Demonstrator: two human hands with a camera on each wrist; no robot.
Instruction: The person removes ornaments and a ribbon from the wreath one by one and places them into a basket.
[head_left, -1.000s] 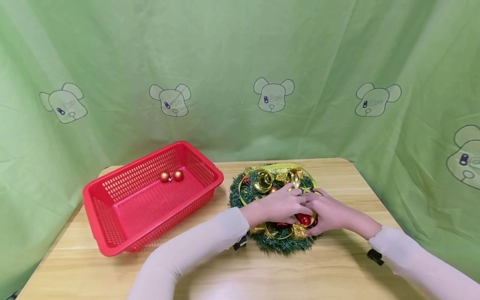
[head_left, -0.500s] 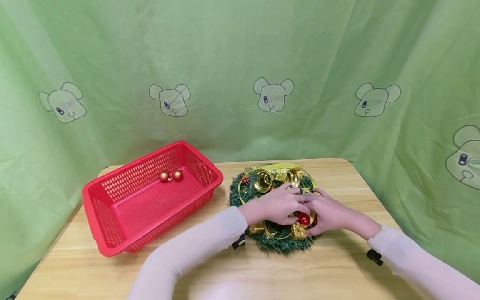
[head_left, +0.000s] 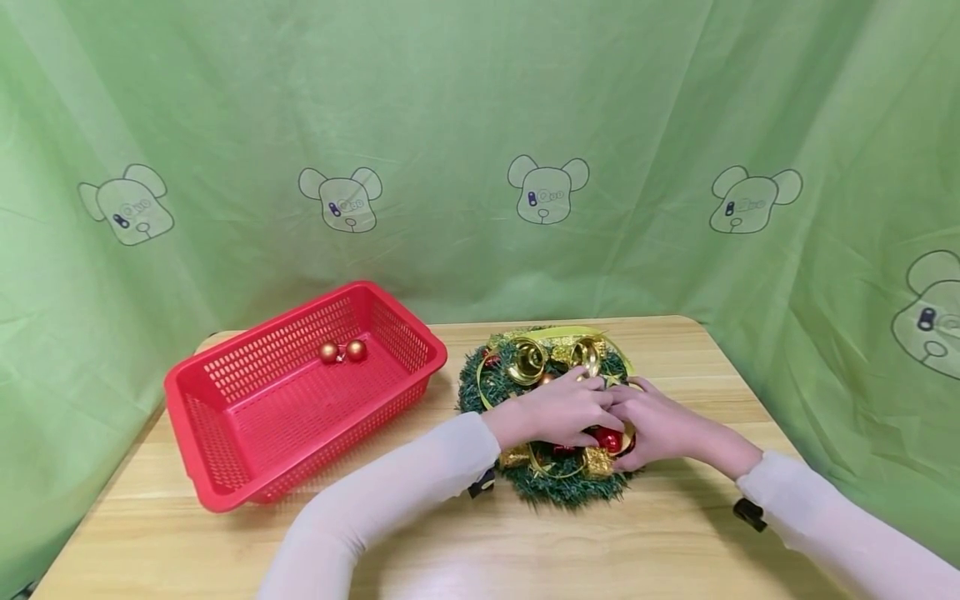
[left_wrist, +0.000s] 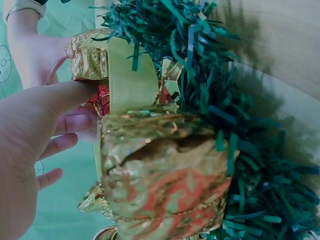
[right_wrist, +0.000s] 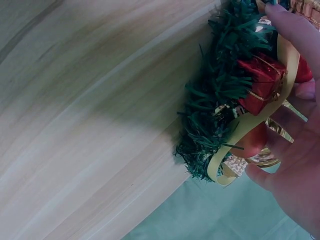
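Note:
A green tinsel Christmas wreath (head_left: pixel 562 492), dressed with gold bells, wrapped parcels and yellow ribbon, lies on the table. Both hands meet over its right half, around a shiny red bauble (head_left: pixel 609 439). My left hand (head_left: pixel 564 408) comes in from the left, its thumb and fingertips beside the bauble. In the left wrist view that thumb passes behind a gold parcel (left_wrist: pixel 165 180) and ribbon. My right hand (head_left: pixel 660 423) arches over from the right; its thumb touches the wreath by another gold parcel (head_left: pixel 598 462). Overlapping fingers hide what either hand pinches.
A red plastic basket (head_left: pixel 300 467) stands at the left with two gold baubles (head_left: pixel 342 352) inside. The right wrist view shows a red gift parcel (right_wrist: pixel 262 82) on the wreath. A green curtain (head_left: pixel 450 100) surrounds the wooden table (head_left: pixel 480 550).
The red bauble and my left hand shifted slightly left, then back right. My right hand stays almost still, and the basket and wreath have not moved.

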